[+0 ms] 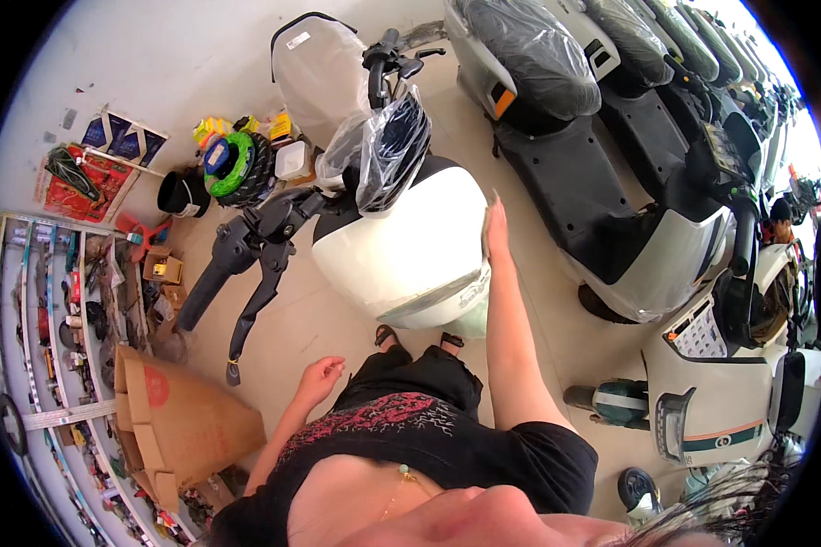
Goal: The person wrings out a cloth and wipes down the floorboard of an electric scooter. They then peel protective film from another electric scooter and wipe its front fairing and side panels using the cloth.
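In front of me stands an electric scooter with a glossy white front panel (410, 242) and black handlebar grips. My right hand (497, 228) lies along the panel's right edge, fingers stretched out, appearing to touch it. Its palm side is hidden. My left hand (319, 378) hovers by my waist, left of my black trousers, with its fingers loosely bent and nothing visible in it. Nearest to that hand are the black brake lever (257, 305) and the left grip (212, 278). Clear plastic wrap (388, 150) covers the scooter's middle, between the handlebars.
To my right, several scooters stand in a row, one with a plastic-wrapped seat (534, 55). On the left are a shelf rack (64, 415) of small parts and an open cardboard box (187, 419). Tyres (246, 173) and a black bucket (181, 194) stand by the wall.
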A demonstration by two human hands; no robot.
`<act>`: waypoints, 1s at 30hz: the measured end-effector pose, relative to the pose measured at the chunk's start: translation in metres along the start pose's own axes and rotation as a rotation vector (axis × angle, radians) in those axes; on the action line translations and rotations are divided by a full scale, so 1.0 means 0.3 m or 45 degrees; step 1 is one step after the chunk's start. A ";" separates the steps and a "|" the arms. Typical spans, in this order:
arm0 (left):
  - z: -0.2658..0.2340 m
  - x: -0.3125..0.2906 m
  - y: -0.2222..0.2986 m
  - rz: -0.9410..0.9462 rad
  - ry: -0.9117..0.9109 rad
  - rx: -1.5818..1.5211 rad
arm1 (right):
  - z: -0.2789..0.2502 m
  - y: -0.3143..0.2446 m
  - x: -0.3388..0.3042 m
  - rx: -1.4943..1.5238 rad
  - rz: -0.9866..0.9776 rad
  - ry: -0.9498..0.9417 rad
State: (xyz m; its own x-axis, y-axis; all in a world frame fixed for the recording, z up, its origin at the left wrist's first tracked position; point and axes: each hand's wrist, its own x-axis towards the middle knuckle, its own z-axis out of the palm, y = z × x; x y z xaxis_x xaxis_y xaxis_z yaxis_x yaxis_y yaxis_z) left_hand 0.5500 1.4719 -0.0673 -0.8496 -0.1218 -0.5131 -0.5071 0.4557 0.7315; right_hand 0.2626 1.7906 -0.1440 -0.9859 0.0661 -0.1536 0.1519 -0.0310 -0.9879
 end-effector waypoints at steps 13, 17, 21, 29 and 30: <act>-0.041 0.059 0.017 0.111 -0.042 0.223 | -0.173 0.017 -0.284 0.683 0.453 0.545; -0.066 0.101 0.057 0.235 -0.075 0.352 | -0.068 -0.356 -0.365 -0.097 -0.264 0.204; -0.082 0.098 0.061 0.289 -0.076 0.322 | 0.197 -0.448 -0.535 -1.129 -0.829 -0.082; -0.119 0.045 -0.056 0.272 -0.113 0.309 | 0.397 -0.427 -0.387 -1.352 -0.847 0.193; -0.124 0.047 -0.049 0.278 -0.134 0.334 | 0.398 -0.434 -0.333 -1.470 -0.721 0.351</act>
State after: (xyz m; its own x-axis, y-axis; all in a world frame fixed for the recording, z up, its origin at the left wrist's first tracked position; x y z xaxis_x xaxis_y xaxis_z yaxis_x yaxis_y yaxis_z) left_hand 0.5401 1.4308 -0.0685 -0.9073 0.0886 -0.4110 -0.2493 0.6736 0.6958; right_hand 0.3330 1.6690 0.0024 -0.9067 -0.0076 0.4217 -0.1678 0.9238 -0.3441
